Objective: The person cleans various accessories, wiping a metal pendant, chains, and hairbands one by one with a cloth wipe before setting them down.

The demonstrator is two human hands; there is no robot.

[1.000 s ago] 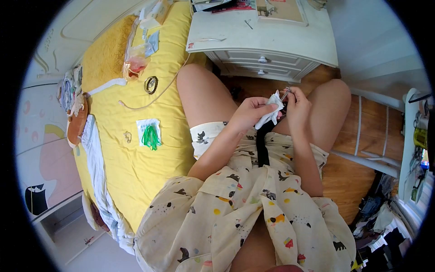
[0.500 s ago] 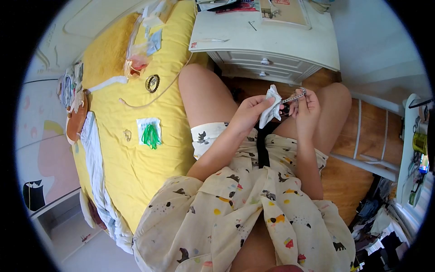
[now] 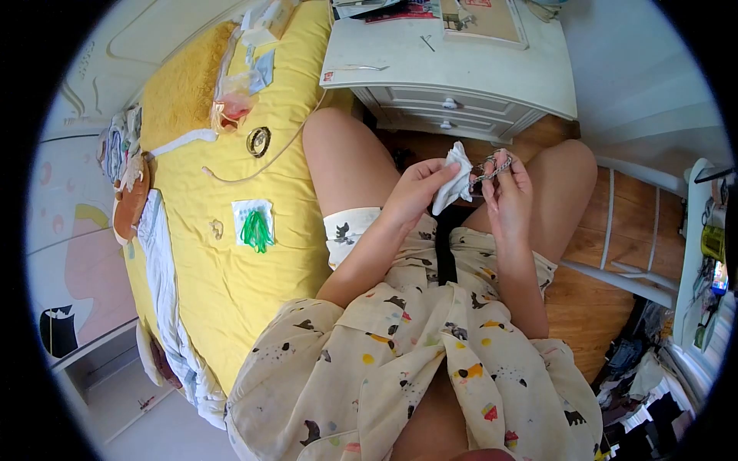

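Observation:
My left hand (image 3: 421,188) pinches a crumpled white tissue (image 3: 453,183) between thumb and fingers, above my lap. A silver metal chain (image 3: 492,167) runs from the tissue to my right hand (image 3: 510,192). Its links loop over the fingers of that hand, which are curled around it. The end of the chain at the tissue is hidden in the white folds. On the yellow bed to the left lie a dark round bracelet-like ring (image 3: 258,141), a bundle of green strips (image 3: 255,230) on a white packet, and a small pale loop (image 3: 217,229).
A white drawer cabinet (image 3: 453,81) stands ahead, with tweezers (image 3: 369,67) and papers on top. A pale cable (image 3: 269,164) crosses the yellow bed (image 3: 292,253). To the right are a white metal-legged stand (image 3: 615,273) and piled clothes (image 3: 646,369).
My right hand has turned and its fingers have opened somewhat, so the chain now hangs in a loop over them. The tissue in my left hand has shifted slightly.

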